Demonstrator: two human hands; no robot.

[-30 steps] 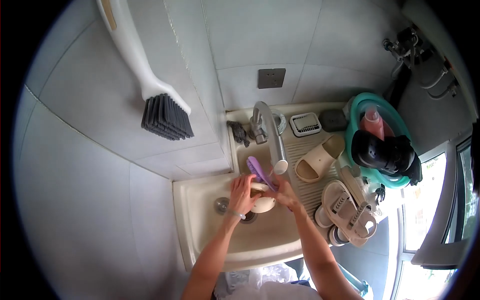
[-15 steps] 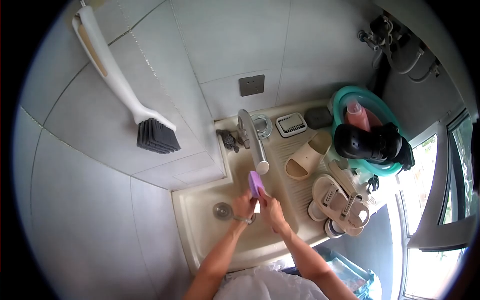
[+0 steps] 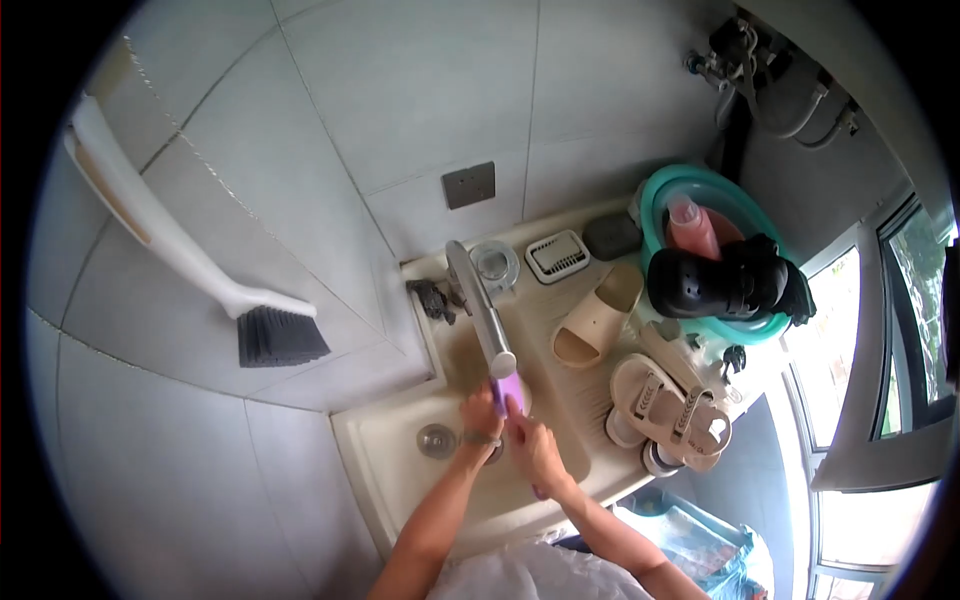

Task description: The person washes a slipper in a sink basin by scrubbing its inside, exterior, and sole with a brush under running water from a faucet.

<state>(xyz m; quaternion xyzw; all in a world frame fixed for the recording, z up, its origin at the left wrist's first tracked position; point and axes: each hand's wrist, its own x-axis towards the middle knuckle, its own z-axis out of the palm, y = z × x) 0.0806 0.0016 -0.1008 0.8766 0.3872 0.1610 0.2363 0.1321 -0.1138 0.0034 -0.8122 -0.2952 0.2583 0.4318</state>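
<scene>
A long purple object (image 3: pixel 511 388), whose kind I cannot make out, is held between my two hands under the faucet (image 3: pixel 484 315), over the sink. My left hand (image 3: pixel 482 415) closes on its left side, near the upper end. Lower down and to the right, my right hand (image 3: pixel 537 450) grips it with the thumb pointing up along it. A small purple tip shows below the right hand; the middle is covered by my fingers. The sink (image 3: pixel 385 490) has a metal drain (image 3: pixel 437 441) left of my left wrist.
On the ribbed drainboard lie a beige slipper (image 3: pixel 598 318) and beige sandals (image 3: pixel 665 405). Behind stand a soap dish (image 3: pixel 557 256) and a teal basin (image 3: pixel 657 195) holding a pink bottle (image 3: pixel 692 228) and black footwear (image 3: pixel 700 283). A white-handled brush (image 3: pixel 190 265) hangs at left.
The purple object has moved lower in view with both hands, its upper end now close beneath the faucet's tip. The camera's view has shifted, moving the surroundings leftward.
</scene>
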